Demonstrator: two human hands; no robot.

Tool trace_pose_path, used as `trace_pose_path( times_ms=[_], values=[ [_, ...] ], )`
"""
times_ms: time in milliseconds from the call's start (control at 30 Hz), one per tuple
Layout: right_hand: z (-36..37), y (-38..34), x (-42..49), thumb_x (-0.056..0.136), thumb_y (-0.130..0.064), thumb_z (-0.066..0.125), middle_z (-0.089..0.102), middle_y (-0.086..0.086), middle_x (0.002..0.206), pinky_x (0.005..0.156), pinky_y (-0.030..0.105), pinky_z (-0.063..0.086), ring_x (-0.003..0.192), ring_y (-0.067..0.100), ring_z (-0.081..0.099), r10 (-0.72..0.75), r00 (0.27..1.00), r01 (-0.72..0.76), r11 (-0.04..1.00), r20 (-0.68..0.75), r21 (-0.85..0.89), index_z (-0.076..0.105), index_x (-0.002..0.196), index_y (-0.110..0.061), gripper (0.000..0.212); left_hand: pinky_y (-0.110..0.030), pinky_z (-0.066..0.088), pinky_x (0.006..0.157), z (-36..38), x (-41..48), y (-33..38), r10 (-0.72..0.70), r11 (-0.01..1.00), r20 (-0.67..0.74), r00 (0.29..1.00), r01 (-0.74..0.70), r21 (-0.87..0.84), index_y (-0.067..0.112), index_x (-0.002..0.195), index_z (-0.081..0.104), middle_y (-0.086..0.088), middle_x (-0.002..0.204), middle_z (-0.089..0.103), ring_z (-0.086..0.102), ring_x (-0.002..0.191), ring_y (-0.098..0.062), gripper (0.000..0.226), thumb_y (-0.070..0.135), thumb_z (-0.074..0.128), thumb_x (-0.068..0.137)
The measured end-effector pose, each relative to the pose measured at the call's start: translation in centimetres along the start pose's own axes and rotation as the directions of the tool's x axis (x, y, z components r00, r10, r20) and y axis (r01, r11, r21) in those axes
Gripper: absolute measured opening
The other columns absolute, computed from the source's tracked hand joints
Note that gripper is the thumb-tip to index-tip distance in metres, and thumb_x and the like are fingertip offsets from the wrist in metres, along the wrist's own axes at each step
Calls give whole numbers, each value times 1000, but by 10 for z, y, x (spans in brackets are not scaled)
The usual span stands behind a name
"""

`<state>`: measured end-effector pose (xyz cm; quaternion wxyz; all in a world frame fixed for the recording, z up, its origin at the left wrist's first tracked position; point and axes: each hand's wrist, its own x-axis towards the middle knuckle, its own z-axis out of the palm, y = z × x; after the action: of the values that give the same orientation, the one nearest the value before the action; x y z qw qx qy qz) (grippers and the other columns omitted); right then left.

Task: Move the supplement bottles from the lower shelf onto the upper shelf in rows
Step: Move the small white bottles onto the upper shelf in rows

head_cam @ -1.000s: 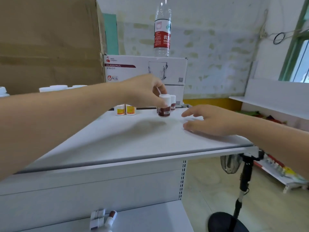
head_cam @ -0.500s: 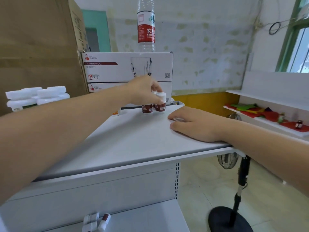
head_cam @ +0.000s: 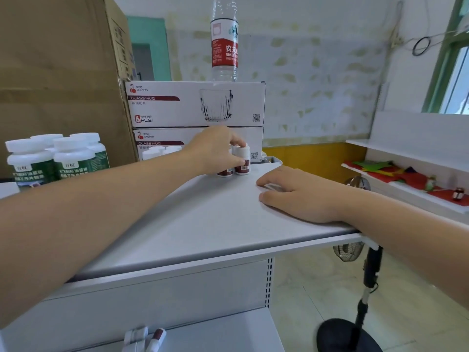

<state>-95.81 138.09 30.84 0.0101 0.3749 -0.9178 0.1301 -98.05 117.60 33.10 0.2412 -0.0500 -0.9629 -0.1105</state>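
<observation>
1. The right hand [head_cam: 299,196] is laid flat and relaxed on the upper shelf [head_cam: 203,224], short of the glass mug boxes [head_cam: 198,104].
2. The supplement bottle [head_cam: 244,158], farther from those boxes a second ago, is stood upright, cap up, just before them, gripped by the left hand [head_cam: 215,148].

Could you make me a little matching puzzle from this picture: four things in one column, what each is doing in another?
1. water bottle
2. left hand
3. right hand
4. green-labelled bottles

A. lies flat on the upper shelf
B. stands on the glass mug boxes
C. grips a small red-labelled bottle
D. stand beside the cardboard box

Pairs: 1-B, 2-C, 3-A, 4-D.
</observation>
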Motion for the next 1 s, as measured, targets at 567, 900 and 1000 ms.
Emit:
trace_pose_path(
  times_ms=[567, 900, 1000],
  values=[
    [-13, -52, -38, 97, -41, 48, 50, -4, 142, 104, 32, 34, 128, 16, 46, 52, 996, -62, 987, -69, -147, 51, 137, -29, 41, -30, 51, 86, -114, -122, -9, -32, 989, 345, 938, -21, 148, 37, 103, 67, 22, 91, 66, 66, 91, -8, 14, 34, 61, 91],
    [15, -149, -116, 95, -41, 51, 56, -2, 136, 96, 33, 42, 119, 17, 52, 42, 994, -60, 979, -98, -195, 53, 132, -31, 39, -25, 47, 73, -189, -289, -51, -62, 990, 246, 967, 27, 141, 35, 98, 68, 20, 91, 65, 61, 87, -2, 11, 35, 62, 88],
    [34, -175, -135, 94, -38, 52, 54, 0, 134, 99, 36, 41, 118, 19, 51, 53, 994, -71, 978, -97, -195, 56, 129, -31, 36, -25, 43, 67, -194, -336, -66, -68, 989, 243, 968, 33, 148, 33, 95, 68, 17, 87, 64, 60, 81, -6, 10, 37, 63, 87]
  ],
)
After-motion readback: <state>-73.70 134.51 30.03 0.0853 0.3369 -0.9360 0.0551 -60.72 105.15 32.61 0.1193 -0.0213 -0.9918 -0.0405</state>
